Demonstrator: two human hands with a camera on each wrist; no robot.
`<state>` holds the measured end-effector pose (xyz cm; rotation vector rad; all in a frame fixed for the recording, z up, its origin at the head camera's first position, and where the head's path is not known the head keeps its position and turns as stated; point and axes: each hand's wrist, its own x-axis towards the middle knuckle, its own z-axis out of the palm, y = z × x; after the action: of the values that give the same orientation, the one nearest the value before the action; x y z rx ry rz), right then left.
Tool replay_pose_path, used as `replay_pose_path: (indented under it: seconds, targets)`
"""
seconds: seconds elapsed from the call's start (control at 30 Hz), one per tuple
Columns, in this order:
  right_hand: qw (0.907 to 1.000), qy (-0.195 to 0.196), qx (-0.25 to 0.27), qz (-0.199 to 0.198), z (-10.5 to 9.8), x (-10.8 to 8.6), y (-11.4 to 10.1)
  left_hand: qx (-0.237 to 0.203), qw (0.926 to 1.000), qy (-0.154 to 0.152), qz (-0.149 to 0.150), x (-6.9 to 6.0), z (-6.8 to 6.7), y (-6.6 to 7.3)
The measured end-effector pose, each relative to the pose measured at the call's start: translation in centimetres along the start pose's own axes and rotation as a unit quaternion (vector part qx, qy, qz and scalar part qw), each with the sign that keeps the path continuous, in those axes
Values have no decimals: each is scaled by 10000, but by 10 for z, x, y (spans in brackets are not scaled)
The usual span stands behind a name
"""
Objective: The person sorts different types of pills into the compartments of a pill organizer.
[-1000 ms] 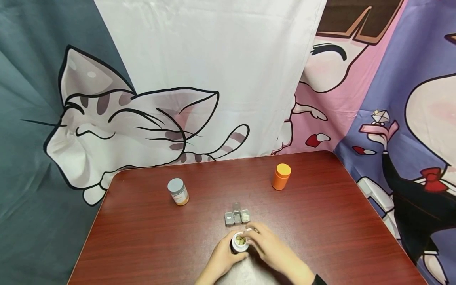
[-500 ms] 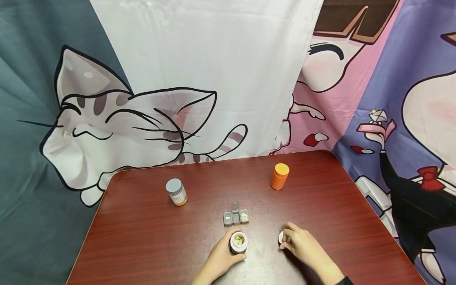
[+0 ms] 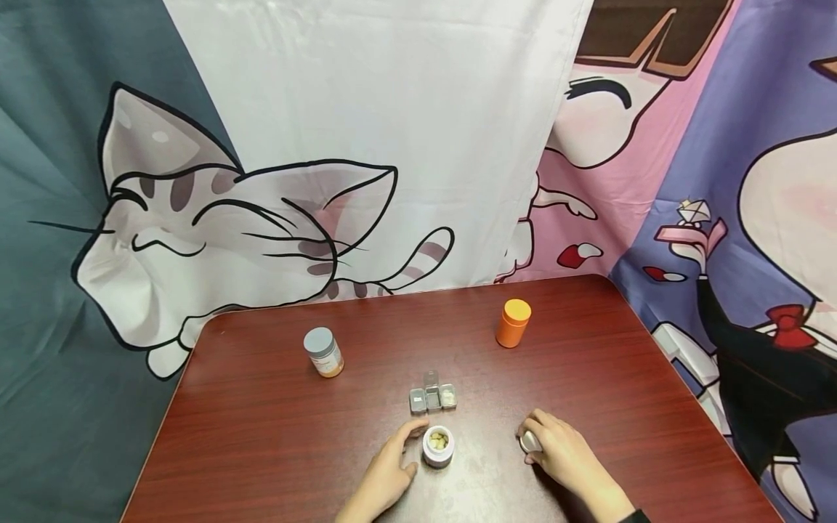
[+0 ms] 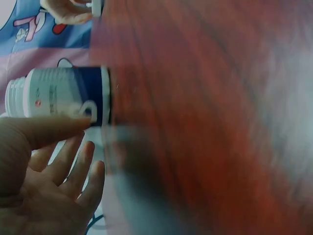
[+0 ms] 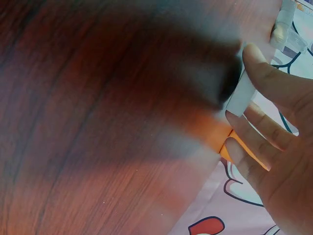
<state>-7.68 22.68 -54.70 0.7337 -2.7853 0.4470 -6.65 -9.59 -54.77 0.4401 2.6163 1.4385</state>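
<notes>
An uncapped white bottle with a dark blue label band (image 4: 88, 93) stands upright on the table, pale yellow-green tablets (image 3: 438, 441) showing in its mouth. To its left is my left hand (image 3: 384, 472), fingers loosely spread and apart from the bottle in the head view. My right hand (image 3: 564, 452) is farther right, low over the table, with a white cap (image 5: 241, 96) between thumb and fingers. Behind the bottle lies a small clear pill box (image 3: 433, 397) of three compartments. Its middle lid stands up, and whitish contents show in the right compartment.
A jar with a grey lid (image 3: 323, 352) stands at the back left of the reddish wooden table (image 3: 261, 436). An orange bottle with a yellow-orange cap (image 3: 514, 323) stands at the back right. A printed cloth (image 3: 431, 109) hangs behind the far edge.
My right hand has left the bottle's mouth, moved right and taken hold of the white cap. My left hand has let go of the bottle and drawn slightly left.
</notes>
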Motion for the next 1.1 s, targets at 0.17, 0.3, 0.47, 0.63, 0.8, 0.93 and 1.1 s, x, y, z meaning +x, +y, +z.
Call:
replay_pose_path:
  seconds: [0.17,0.3,0.47,0.63,0.8,0.93,1.1]
  targets:
    - [9997,-110,-212,50,0,4,-3,-136,9996,237,-83,5,-13,-6]
    - [9994,-135,-313,-18,-1,12,-13,-34,9977,649,-205,15,-22,-10]
    - [9995,-119,-161,-253,3,24,-33,523,9935,988,-223,32,-26,-12]
    - [9981,-412,307,-342,11,35,-59,1230,9883,882,-205,50,-21,-12]
    - [9946,-666,728,-308,21,46,-79,1448,9876,602,-73,62,-13,-10]
    - [9931,-746,875,-244,25,53,-89,1479,9879,460,77,68,-10,-8]
    - [9917,-728,1035,-218,30,54,-93,1592,9865,392,34,71,-7,-6]
